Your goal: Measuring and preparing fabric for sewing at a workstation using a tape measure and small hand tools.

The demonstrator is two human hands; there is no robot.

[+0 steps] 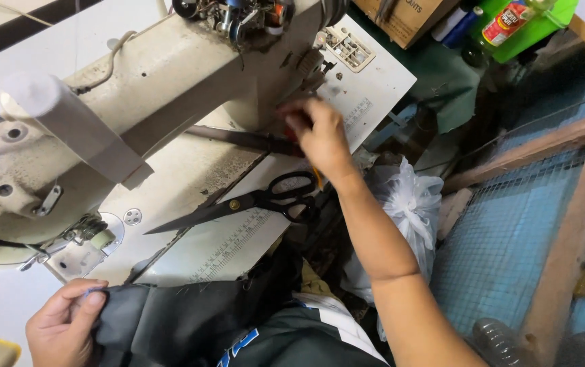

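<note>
Presently: left hand point(64, 329) pinching the dark fabric point(183, 319) edge at the bench point(0, 299) front, near the sewing machine point(136, 95) needle for feeding; right hand point(319, 132), blurred, grip indiscernible, beyond black scissors point(251, 202) lying within reach.

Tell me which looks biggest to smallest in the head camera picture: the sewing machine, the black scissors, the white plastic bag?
1. Sewing machine, by far the largest.
2. White plastic bag and black scissors: unsure. The scissors look longer, the bag bulkier, and an arm hides part of the bag.
</note>
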